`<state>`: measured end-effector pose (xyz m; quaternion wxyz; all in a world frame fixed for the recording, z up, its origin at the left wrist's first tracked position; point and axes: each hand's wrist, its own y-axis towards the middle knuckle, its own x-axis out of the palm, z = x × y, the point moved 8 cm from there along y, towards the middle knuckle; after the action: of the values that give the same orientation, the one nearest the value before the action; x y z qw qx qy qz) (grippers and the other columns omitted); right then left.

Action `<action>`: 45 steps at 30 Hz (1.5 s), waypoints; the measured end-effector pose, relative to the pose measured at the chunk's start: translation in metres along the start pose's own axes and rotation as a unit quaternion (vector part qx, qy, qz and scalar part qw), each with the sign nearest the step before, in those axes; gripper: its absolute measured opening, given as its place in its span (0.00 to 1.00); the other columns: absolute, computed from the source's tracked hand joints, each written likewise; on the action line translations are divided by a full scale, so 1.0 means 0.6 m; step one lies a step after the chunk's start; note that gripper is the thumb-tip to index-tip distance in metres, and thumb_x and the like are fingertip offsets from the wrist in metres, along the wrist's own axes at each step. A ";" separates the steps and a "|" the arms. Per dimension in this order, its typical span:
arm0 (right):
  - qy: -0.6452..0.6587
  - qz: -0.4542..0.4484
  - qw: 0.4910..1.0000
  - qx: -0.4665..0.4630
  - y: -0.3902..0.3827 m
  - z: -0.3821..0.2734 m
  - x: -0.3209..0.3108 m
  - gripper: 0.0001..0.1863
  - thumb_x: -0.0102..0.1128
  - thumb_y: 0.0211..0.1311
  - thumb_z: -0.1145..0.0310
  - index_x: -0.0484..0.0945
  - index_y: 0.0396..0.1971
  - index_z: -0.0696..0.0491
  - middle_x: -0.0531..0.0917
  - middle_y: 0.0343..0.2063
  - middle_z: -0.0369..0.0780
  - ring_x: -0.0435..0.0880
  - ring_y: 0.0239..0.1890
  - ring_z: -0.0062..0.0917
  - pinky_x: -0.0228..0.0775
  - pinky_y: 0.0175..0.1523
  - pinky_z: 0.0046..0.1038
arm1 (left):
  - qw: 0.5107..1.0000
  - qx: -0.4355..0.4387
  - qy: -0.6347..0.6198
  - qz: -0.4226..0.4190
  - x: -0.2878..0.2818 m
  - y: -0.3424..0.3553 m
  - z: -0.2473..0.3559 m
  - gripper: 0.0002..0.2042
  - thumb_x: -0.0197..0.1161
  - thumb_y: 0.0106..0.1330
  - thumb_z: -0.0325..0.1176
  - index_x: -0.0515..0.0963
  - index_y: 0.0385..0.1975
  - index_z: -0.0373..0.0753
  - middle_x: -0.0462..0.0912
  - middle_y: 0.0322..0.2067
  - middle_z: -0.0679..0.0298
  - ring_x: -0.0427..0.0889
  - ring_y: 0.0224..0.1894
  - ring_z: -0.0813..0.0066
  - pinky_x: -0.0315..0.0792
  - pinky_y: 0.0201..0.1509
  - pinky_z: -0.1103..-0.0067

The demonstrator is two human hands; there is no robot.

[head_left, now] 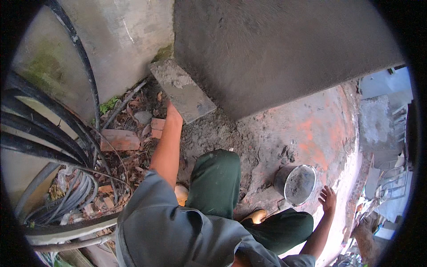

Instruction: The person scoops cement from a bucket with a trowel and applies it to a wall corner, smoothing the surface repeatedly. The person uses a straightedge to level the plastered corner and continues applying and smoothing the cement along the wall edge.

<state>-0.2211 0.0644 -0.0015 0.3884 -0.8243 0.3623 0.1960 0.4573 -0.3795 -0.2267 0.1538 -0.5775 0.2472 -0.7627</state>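
Note:
A flat rectangular mortar board (189, 95), grey and smeared with wet mortar, is tilted near the corner where two walls meet. My left forearm (168, 142) reaches up to its lower side. My left hand is hidden behind the board, apparently holding it from beneath. A lump of mortar (179, 82) clings to the board's upper part. On the right, my right hand (328, 199) hangs with fingers apart and holds nothing. Beside it stands a bucket (279, 183) with grey mortar (300, 184) in it; the hand does not touch its rim.
Freshly plastered dark wall (284, 49) fills the upper right, meeting a paler mossy wall (102, 44). Thick black pipes (49, 127) and coiled cable (73, 196) crowd the left. Bricks (120, 140) and rubble lie below the board. Dropped mortar (209, 138) covers ground before my knees.

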 end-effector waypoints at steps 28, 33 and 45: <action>0.151 -0.006 0.988 0.025 -0.121 0.107 0.000 0.26 0.51 0.67 0.53 0.69 0.57 0.55 0.78 0.43 0.42 0.78 0.37 0.28 0.73 0.34 0.28 | 0.970 0.176 0.164 -0.044 0.320 0.065 0.081 0.15 0.60 0.67 0.45 0.69 0.36 0.38 0.73 0.24 0.62 0.71 0.21 0.72 0.66 0.20 0.71; 0.144 -0.042 0.989 0.008 -0.087 0.097 0.025 0.29 0.52 0.66 0.51 0.68 0.58 0.57 0.78 0.45 0.44 0.78 0.40 0.29 0.75 0.40 0.33 | 0.963 0.196 0.183 -0.028 0.386 0.037 0.101 0.13 0.58 0.68 0.42 0.70 0.35 0.37 0.72 0.24 0.63 0.70 0.20 0.73 0.66 0.21 0.72; 0.139 -0.086 0.986 -0.009 -0.028 0.088 0.069 0.26 0.53 0.65 0.53 0.70 0.56 0.54 0.79 0.42 0.41 0.78 0.37 0.28 0.73 0.38 0.32 | 0.926 0.288 0.227 -0.093 0.593 -0.091 0.155 0.12 0.56 0.68 0.35 0.71 0.41 0.32 0.75 0.28 0.59 0.73 0.23 0.68 0.70 0.23 0.70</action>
<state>-0.1831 0.0945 -0.0508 0.3424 -0.8748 0.3393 0.0482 0.4473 -0.5374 0.1096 0.1822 -0.3401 -0.0097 -0.9225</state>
